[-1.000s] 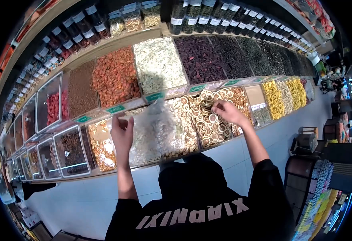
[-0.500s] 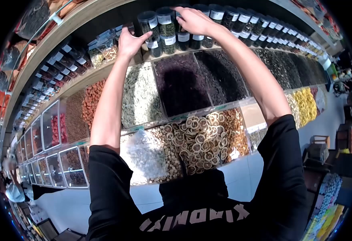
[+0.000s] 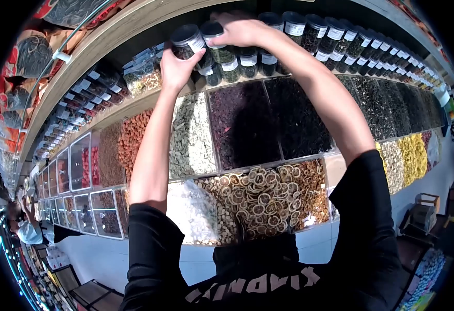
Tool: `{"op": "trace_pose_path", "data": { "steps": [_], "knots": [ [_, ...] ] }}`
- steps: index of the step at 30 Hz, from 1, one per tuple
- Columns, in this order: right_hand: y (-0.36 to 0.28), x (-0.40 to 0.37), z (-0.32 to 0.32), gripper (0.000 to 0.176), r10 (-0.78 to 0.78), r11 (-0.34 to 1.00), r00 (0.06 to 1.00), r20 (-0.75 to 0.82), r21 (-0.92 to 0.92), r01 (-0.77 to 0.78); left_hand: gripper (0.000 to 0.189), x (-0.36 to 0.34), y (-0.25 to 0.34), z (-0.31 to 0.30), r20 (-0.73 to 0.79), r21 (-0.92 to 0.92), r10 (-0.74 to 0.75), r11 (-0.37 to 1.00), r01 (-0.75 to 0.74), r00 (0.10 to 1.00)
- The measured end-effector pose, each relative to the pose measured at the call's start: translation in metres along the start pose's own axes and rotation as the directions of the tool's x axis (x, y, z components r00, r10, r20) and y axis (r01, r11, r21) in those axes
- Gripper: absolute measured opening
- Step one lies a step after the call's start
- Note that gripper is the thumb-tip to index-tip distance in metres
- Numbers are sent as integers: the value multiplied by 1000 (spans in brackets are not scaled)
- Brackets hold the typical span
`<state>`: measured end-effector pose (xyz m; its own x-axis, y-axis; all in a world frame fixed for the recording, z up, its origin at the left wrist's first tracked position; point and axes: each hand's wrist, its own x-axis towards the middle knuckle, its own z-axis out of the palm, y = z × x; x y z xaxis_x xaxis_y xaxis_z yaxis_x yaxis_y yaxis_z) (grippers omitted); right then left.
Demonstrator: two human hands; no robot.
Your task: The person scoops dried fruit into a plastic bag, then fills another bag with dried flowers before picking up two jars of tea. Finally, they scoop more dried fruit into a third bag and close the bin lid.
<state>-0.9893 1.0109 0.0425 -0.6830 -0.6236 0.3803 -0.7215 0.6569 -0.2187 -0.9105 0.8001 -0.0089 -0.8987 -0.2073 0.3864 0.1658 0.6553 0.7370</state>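
Observation:
My left hand [image 3: 178,68] wraps round a clear jar with a dark lid and white label [image 3: 186,39], its thumb across the front and its fingers round the left side. This jar leans slightly to the left on top of the stacked jars. Beside it, my right hand [image 3: 239,31] grips a second dark-lidded jar [image 3: 222,52] that holds greenish dried leaves. The right thumb presses near its lid, while the other fingers are behind and blurred. Lower jars [image 3: 229,67] with white labels stand beneath both.
Stacked jars [image 3: 335,36] run right along the shelf. Bagged goods [image 3: 143,78] stand left. Below lie bins of dark dried petals [image 3: 229,116], pale dried slices [image 3: 190,132] and dried citrus slices [image 3: 263,194]. A wooden shelf edge [image 3: 102,41] curves overhead. Another person [image 3: 29,230] is far left.
My left hand has moved from beside the jars onto the left jar, which now leans. My right hand has shifted lower and left, closing round the neighbouring jar. The view has shifted slightly.

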Motion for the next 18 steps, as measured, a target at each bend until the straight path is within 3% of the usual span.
{"op": "trace_pose_path", "data": {
  "steps": [1, 2, 3, 4, 5, 6, 8, 9, 10, 11, 12, 13, 14, 16, 18],
  "knots": [
    [-28, -23, -40, 83, 97, 995, 965, 244, 9, -102, 82, -18, 12, -15, 35, -103, 64, 993, -60, 997],
    [-24, -47, -36, 79, -86, 993, 996, -29, 80, 88, 83, -42, 24, -32, 62, -204, 130, 972, -114, 990],
    [-33, -82, -44, 70, -141, 959, 972, -189, 218, 182, 86, -74, 37, -49, 117, -274, 132, 957, -96, 984],
    [-42, -120, -50, 69, -157, 927, 968, -193, 310, 212, 89, -112, 49, -66, 171, -343, 140, 936, -75, 975],
    [-47, -163, -46, 73, -57, 837, 985, -163, 529, 136, 91, -154, 50, -82, 223, -338, 81, 941, -1, 972],
    [-59, -206, -43, 75, 126, 587, 991, -38, 808, -44, 92, -197, 45, -95, 271, -333, 30, 941, 65, 962],
    [-65, -289, -27, 80, 167, 196, 979, 114, 970, -146, 94, -311, 4, -106, 330, -571, -191, 740, 357, 924],
    [-76, -332, -9, 82, 188, 19, 972, 144, 988, -150, 95, -373, -23, -110, 344, -646, -326, 598, 474, 881],
    [-97, -371, 13, 89, 275, -222, 937, 217, 962, -158, 91, -419, -12, -110, 394, -714, -459, 392, 580, 796],
    [-118, -407, 26, 89, 270, -484, 899, 344, 856, -182, 90, -455, -18, -110, 618, -738, -271, 123, 663, 738],
    [-154, -435, 38, 86, 313, -697, 837, 448, 707, -118, 92, -484, 0, -109, 644, -730, -364, -27, 683, 673],
    [-173, -455, 45, 84, 267, -757, 828, 493, 639, -135, 92, -508, 8, -106, 629, -769, -368, -165, 618, 685],
    [-187, -477, 60, 88, 183, -832, 816, 548, 529, -168, 91, -528, 5, -106, 637, -744, -340, -37, 667, 692],
    [-235, -503, 73, 88, 31, -909, 854, 520, 370, -192, 86, -555, 11, -110, 673, -707, -367, -65, 704, 642],
    [-273, -509, 71, 84, 20, -839, 796, 606, 443, -316, 77, -561, 19, -109, 647, -748, -359, -126, 651, 673]
  ]
}}
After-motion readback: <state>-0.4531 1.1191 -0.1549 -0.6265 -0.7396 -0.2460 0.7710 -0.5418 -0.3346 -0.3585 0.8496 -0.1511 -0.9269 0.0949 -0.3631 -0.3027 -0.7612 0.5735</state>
